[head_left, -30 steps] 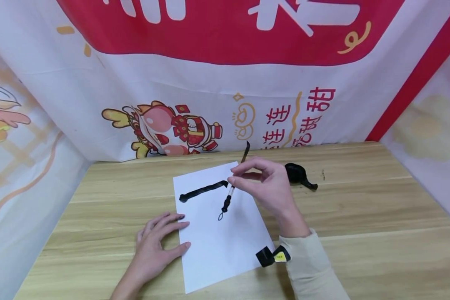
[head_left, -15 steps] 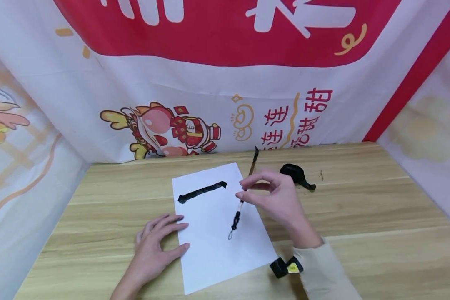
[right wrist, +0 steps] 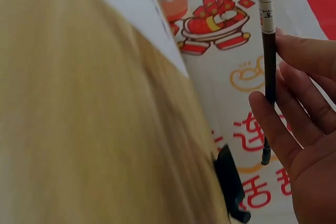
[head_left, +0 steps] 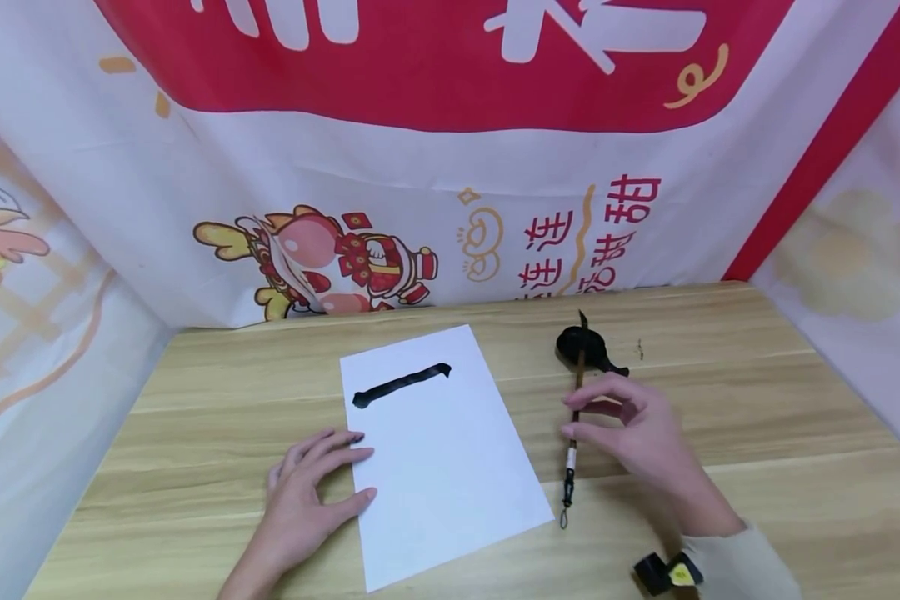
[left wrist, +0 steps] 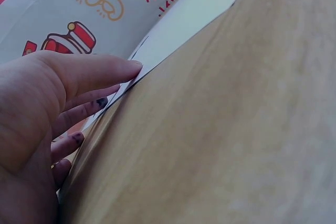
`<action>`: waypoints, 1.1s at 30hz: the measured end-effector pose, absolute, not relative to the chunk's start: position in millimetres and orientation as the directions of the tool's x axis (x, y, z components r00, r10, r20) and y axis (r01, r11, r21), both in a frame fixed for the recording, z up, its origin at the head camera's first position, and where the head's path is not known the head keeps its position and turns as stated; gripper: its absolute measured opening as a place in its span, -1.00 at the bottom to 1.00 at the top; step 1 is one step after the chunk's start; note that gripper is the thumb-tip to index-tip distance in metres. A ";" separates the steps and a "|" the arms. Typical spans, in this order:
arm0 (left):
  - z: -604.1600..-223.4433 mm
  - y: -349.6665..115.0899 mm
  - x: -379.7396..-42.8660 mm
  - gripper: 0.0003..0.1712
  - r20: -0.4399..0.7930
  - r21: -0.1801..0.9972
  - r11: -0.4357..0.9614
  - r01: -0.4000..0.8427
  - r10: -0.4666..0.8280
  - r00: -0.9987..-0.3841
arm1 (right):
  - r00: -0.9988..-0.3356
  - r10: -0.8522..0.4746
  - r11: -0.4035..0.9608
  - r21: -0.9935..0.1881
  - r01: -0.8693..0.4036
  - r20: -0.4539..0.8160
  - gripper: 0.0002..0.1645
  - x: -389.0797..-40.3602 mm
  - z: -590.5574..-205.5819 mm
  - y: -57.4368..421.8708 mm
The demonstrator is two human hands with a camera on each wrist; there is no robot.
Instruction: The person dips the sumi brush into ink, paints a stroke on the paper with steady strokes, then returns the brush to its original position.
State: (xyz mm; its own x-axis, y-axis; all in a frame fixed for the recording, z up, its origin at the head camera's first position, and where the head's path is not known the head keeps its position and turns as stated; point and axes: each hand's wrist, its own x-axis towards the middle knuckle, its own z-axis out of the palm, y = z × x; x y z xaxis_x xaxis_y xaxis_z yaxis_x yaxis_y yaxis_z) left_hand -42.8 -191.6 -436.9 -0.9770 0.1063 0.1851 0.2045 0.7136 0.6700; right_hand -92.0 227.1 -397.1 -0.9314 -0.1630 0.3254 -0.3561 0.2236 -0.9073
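A writing brush [head_left: 572,459] with a brown handle, white label and hanging loop is pinched between the thumb and fingers of my right hand [head_left: 641,429]. Its dark tip points away from me, above a black dish [head_left: 596,345] with a short curved handle. Whether the tip touches the dish I cannot tell. On the table lies a white paper sheet [head_left: 442,467] bearing one thick black stroke [head_left: 402,385]. My left hand [head_left: 307,492] rests with spread, relaxed fingers on the sheet's left edge. Dark stains mark some of its fingertips in the left wrist view.
The wooden table [head_left: 217,400] ends at a printed cloth backdrop [head_left: 390,158] behind it, with cloth at both sides too. A small dark smudge [head_left: 640,350] lies right of the dish. A black device [head_left: 652,575] is strapped at my right wrist.
My right hand has carried the brush rightward from above the paper to the black dish, lowering its tip there. My left hand stays at the paper's edge.
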 end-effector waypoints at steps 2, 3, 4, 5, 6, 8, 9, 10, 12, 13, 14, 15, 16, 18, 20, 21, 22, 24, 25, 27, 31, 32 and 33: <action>-436.9 -191.6 -42.7 -0.46 0.182 0.670 0.715 0.201 0.104 -0.978 | -0.939 -0.147 0.242 -0.910 -0.338 0.310 -0.59 -88.1 -400.0 234.7; -436.7 -191.6 -42.6 -0.46 0.180 0.670 0.715 0.199 0.103 -0.978 | -0.945 -0.138 0.254 -0.912 -0.323 0.297 -0.59 -86.2 -400.9 238.0; -436.8 -191.6 -42.4 -0.46 0.178 0.671 0.715 0.197 0.103 -0.979 | -0.948 -0.132 0.259 -0.913 -0.315 0.290 -0.59 -84.2 -401.8 240.9; -436.7 -191.6 -42.1 -0.46 0.176 0.671 0.715 0.197 0.104 -0.979 | -0.954 -0.122 0.269 -0.916 -0.296 0.273 -0.59 -82.2 -402.4 243.6; -436.7 -191.6 -42.0 -0.46 0.175 0.670 0.716 0.196 0.104 -0.979 | -0.961 -0.113 0.280 -0.920 -0.273 0.251 -0.58 -80.3 -402.7 245.9; -436.5 -191.6 -41.7 -0.46 0.176 0.668 0.717 0.197 0.104 -0.979 | -0.970 -0.105 0.295 -0.925 -0.239 0.217 -0.58 -77.4 -403.6 250.1; -436.4 -191.7 -41.6 -0.46 0.176 0.667 0.718 0.197 0.104 -0.979 | -0.974 -0.102 0.302 -0.927 -0.223 0.202 -0.58 -76.3 -404.2 251.8; -436.3 -191.7 -41.5 -0.46 0.177 0.667 0.719 0.197 0.104 -0.979 | -0.978 -0.097 0.310 -0.928 -0.207 0.186 -0.58 -75.2 -404.7 253.4; -436.0 -191.6 -41.5 -0.46 0.176 0.667 0.719 0.196 0.103 -0.979 | -0.983 -0.094 0.318 -0.931 -0.181 0.159 -0.57 -73.8 -405.8 256.0; -435.9 -191.6 -41.6 -0.46 0.176 0.667 0.718 0.196 0.104 -0.979 | -0.984 -0.094 0.320 -0.931 -0.175 0.152 -0.57 -73.4 -406.5 257.2; -435.8 -191.5 -41.6 -0.46 0.175 0.667 0.719 0.195 0.104 -0.979 | -0.985 -0.093 0.321 -0.932 -0.168 0.146 -0.56 -73.1 -407.2 258.2; -435.8 -191.4 -41.7 -0.46 0.175 0.667 0.719 0.196 0.105 -0.979 | -0.985 -0.092 0.325 -0.931 -0.166 0.144 -0.55 -72.9 -407.9 259.1; -435.8 -191.2 -41.9 -0.46 0.174 0.667 0.719 0.196 0.105 -0.979 | -0.985 -0.093 0.329 -0.930 -0.166 0.143 -0.54 -72.5 -408.9 259.9; -435.8 -190.8 -42.2 -0.47 0.175 0.667 0.719 0.197 0.107 -0.979 | -0.984 -0.094 0.334 -0.927 -0.172 0.148 -0.53 -72.5 -410.9 261.2; -435.9 -190.7 -42.5 -0.47 0.177 0.668 0.717 0.198 0.106 -0.979 | -0.982 -0.099 0.353 -0.918 -0.184 0.159 -0.54 -73.3 -412.6 261.9; -435.9 -190.6 -42.6 -0.46 0.177 0.668 0.717 0.199 0.106 -0.978 | -0.981 -0.103 0.362 -0.912 -0.191 0.165 -0.54 -73.6 -413.5 262.1; -436.0 -190.5 -42.8 -0.46 0.177 0.669 0.717 0.198 0.105 -0.978 | -0.980 -0.107 0.367 -0.909 -0.198 0.170 -0.55 -74.0 -414.5 262.3; -436.0 -190.3 -43.1 -0.46 0.178 0.669 0.716 0.199 0.106 -0.978 | -0.978 -0.115 0.377 -0.903 -0.208 0.177 -0.57 -74.7 -416.5 262.5; -436.1 -190.3 -43.2 -0.46 0.178 0.670 0.715 0.199 0.106 -0.978 | -0.977 -0.118 0.385 -0.899 -0.210 0.178 -0.57 -75.0 -417.4 262.6; -436.2 -190.4 -43.1 -0.46 0.178 0.670 0.715 0.200 0.107 -0.978 | -0.978 -0.119 0.403 -0.891 -0.208 0.174 -0.58 -75.5 -419.2 262.7; -436.5 -191.0 -42.8 -0.46 0.179 0.671 0.714 0.200 0.106 -0.978 | -0.982 -0.108 0.441 -0.878 -0.186 0.153 -0.59 -76.1 -421.7 262.9; -436.7 -191.1 -42.6 -0.46 0.179 0.671 0.714 0.200 0.106 -0.978 | -0.984 -0.105 0.447 -0.877 -0.179 0.147 -0.59 -76.1 -422.0 262.9; -436.8 -191.2 -42.5 -0.46 0.179 0.671 0.713 0.200 0.106 -0.978 | -0.985 -0.102 0.454 -0.874 -0.171 0.140 -0.60 -76.0 -422.3 262.9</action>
State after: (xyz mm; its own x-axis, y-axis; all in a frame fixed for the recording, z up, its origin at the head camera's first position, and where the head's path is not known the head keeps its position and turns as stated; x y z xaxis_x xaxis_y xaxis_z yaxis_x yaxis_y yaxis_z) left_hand -42.5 -191.2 -436.8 -0.9781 0.1057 0.1795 0.2003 0.7134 0.6715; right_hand -76.0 262.9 -422.3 -0.9849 -0.1020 0.1400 -0.1713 0.4539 -0.8744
